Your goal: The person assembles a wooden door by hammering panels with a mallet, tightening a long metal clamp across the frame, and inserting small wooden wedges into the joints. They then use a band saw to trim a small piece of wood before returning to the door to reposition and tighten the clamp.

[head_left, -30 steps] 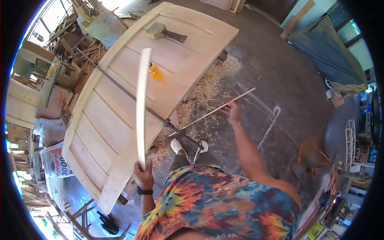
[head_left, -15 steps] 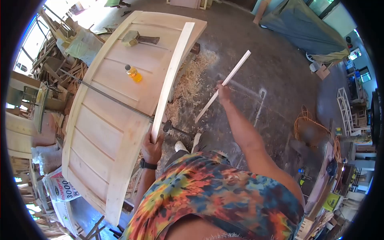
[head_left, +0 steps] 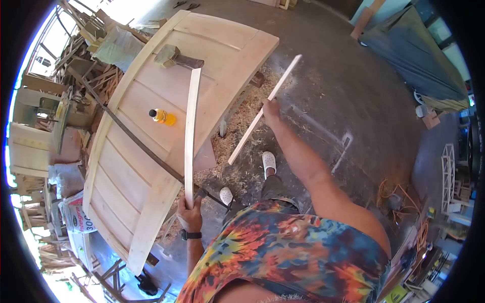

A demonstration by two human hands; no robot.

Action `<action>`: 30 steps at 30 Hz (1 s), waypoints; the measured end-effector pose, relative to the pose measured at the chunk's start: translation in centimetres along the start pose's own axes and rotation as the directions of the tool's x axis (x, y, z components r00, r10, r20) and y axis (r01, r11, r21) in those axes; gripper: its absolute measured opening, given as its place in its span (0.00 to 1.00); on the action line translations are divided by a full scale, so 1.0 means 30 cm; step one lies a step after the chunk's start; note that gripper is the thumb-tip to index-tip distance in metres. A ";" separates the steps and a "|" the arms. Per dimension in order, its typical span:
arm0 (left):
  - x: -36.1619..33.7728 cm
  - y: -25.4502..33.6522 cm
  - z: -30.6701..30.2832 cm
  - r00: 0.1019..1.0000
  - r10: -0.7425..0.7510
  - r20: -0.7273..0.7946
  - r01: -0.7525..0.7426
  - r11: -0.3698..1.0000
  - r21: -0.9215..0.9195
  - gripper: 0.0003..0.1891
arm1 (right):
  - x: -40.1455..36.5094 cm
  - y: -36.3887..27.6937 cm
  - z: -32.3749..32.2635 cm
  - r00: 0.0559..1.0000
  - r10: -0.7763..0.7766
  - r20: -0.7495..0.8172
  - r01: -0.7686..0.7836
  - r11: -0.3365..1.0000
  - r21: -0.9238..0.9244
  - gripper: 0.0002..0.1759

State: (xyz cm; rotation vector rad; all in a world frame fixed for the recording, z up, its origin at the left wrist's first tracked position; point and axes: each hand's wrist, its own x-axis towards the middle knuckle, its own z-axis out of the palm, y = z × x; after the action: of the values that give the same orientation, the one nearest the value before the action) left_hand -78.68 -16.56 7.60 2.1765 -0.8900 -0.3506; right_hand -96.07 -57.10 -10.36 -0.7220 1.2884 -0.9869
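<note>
Left hand (head_left: 189, 215) clamped on a wooden strip (head_left: 190, 134), right hand (head_left: 272, 112) on another strip (head_left: 247, 136), finger placement unclear.

A dark sheet (head_left: 417, 60) hangs in folds. Orange cord (head_left: 404, 192) and wood curls (head_left: 241, 113) lie on the floor (head_left: 328, 76). Scraps (head_left: 76, 63) make a messy pile.

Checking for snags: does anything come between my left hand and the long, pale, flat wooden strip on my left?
Nothing visible does: your left hand grips the pale wooden strip directly, near its lower end in this view.
</note>
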 end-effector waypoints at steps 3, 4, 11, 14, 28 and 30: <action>0.016 0.093 0.095 0.998 -0.036 -0.057 0.040 0.996 0.073 0.14 | -0.014 -0.098 0.110 0.997 0.015 -0.072 -0.018 0.999 -0.040 0.12; 0.019 0.121 0.124 0.992 -0.127 -0.023 0.128 0.990 0.064 0.14 | 0.049 -0.084 0.137 0.999 -0.037 -0.026 0.032 0.986 -0.166 0.18; -0.015 0.176 0.243 0.976 -0.213 -0.057 0.217 0.970 0.105 0.16 | 0.197 -0.155 0.359 0.973 -0.229 -0.044 0.191 0.891 -0.412 0.35; 0.004 0.229 0.250 0.961 -0.264 -0.083 0.274 0.952 0.136 0.17 | 0.269 -0.181 0.417 1.000 -0.009 0.024 0.019 0.906 -0.423 0.49; 0.278 0.171 0.450 0.980 -0.187 -0.071 0.190 0.981 0.034 0.22 | 0.036 -0.114 0.091 0.907 0.013 0.420 0.310 0.656 -0.688 0.35; 0.368 0.182 0.484 0.990 -0.101 -0.097 0.108 0.992 0.072 0.21 | 0.082 0.079 -0.048 0.895 -0.065 0.442 0.390 0.596 -0.702 0.35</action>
State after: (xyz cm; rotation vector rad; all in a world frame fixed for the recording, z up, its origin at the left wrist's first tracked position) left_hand -80.52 -34.65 1.92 2.2968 -0.7512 -0.2674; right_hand -97.05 -58.17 -13.76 -1.7226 1.2683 -0.3860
